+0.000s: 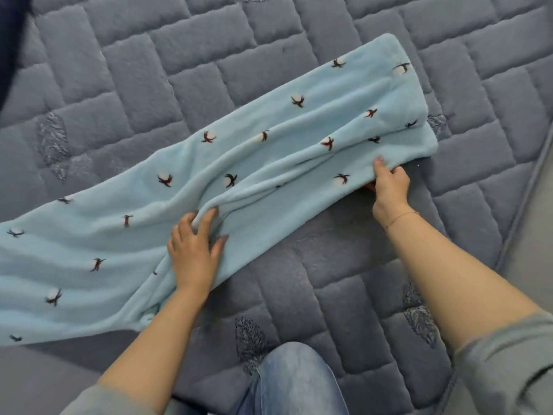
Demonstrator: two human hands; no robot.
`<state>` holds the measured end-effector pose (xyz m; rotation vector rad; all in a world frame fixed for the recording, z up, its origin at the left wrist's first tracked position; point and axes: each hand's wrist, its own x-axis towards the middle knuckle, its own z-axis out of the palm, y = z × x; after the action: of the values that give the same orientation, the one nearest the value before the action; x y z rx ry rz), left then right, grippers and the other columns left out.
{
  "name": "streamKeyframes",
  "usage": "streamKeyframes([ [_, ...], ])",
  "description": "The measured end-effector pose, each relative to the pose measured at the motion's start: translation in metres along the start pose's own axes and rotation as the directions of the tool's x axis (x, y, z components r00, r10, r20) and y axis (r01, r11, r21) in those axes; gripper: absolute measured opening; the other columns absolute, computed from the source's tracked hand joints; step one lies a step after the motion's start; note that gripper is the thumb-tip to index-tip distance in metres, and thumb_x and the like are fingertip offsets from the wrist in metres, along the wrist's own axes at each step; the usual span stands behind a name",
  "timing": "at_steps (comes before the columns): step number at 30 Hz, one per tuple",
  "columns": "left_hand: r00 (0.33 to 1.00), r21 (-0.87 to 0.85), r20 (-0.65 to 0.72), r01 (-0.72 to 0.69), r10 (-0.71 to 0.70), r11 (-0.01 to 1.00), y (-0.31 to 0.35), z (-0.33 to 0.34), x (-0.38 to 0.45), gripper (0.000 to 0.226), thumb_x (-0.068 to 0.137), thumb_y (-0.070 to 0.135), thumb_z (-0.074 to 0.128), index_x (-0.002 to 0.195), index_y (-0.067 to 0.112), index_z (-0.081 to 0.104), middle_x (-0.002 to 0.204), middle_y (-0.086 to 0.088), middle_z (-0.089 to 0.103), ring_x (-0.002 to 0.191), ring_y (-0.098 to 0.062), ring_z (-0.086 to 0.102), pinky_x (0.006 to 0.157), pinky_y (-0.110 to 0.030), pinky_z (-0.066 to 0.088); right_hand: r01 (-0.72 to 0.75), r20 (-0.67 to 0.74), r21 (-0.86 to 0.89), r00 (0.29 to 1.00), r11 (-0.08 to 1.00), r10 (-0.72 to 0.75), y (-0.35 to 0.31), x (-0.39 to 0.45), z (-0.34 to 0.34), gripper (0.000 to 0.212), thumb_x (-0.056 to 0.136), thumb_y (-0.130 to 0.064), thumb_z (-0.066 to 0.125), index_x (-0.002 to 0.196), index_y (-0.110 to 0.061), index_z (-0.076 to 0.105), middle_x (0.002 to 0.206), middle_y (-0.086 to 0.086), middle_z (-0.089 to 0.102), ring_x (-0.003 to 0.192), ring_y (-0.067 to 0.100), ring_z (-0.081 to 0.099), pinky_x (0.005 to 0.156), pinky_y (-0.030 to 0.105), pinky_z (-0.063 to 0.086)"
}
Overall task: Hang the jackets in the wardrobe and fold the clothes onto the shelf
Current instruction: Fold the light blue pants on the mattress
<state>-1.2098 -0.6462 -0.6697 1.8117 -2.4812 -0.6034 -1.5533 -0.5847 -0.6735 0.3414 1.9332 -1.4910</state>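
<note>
A light blue fleece garment with small dark bird prints lies stretched diagonally across the quilted bed, from the lower left to the upper right. It looks like a pair of trousers folded lengthwise, with both leg ends at the upper right. My left hand rests flat on its middle, fingers spread and pressing a ridge of fabric. My right hand pinches the near edge of the cloth close to the leg ends, thumb on top and fingers underneath.
The grey-blue quilted bed cover fills the view. My knee in blue jeans is at the bottom centre. The bed's edge runs down the right side. A dark object sits in the top left corner.
</note>
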Motion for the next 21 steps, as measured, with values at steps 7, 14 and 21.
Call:
streamKeyframes([
  [7, 0.989, -0.157, -0.027, -0.15, 0.148, 0.976, -0.013, -0.013, -0.002, 0.054, 0.067, -0.015, 0.069, 0.117, 0.006, 0.06, 0.108, -0.013, 0.059, 0.098, -0.039, 0.055, 0.079, -0.048, 0.047, 0.029, -0.34, 0.007, 0.94, 1.0, -0.025, 0.008, 0.004, -0.025, 0.031, 0.091, -0.006, 0.066, 0.11, -0.012, 0.042, 0.104, 0.004, 0.054, 0.091, 0.018, 0.059, 0.081, 0.019, 0.053],
  [14, 0.956, -0.315, 0.097, -0.234, 0.277, 0.92, -0.004, -0.021, -0.026, 0.021, 0.08, 0.002, 0.074, 0.096, 0.014, 0.066, 0.095, 0.004, 0.051, 0.085, -0.02, 0.055, 0.065, -0.035, 0.045, 0.024, 0.096, -0.047, 0.995, 0.999, -0.019, -0.025, 0.008, 0.013, 0.042, 0.094, -0.033, 0.064, 0.125, -0.006, 0.054, 0.115, 0.006, 0.065, 0.09, 0.018, 0.066, 0.068, 0.029, 0.058],
  [21, 0.935, -0.321, 0.239, -0.179, 0.263, 0.93, 0.002, -0.025, -0.035, 0.032, 0.075, -0.001, 0.071, 0.096, 0.022, 0.064, 0.094, 0.012, 0.051, 0.077, -0.01, 0.05, 0.051, -0.034, 0.045, 0.154, -0.06, 0.239, 0.988, 0.959, -0.144, -0.082, 0.031, 0.023, 0.035, 0.088, -0.012, 0.072, 0.119, -0.01, 0.058, 0.105, 0.002, 0.071, 0.088, 0.015, 0.072, 0.07, 0.03, 0.059],
])
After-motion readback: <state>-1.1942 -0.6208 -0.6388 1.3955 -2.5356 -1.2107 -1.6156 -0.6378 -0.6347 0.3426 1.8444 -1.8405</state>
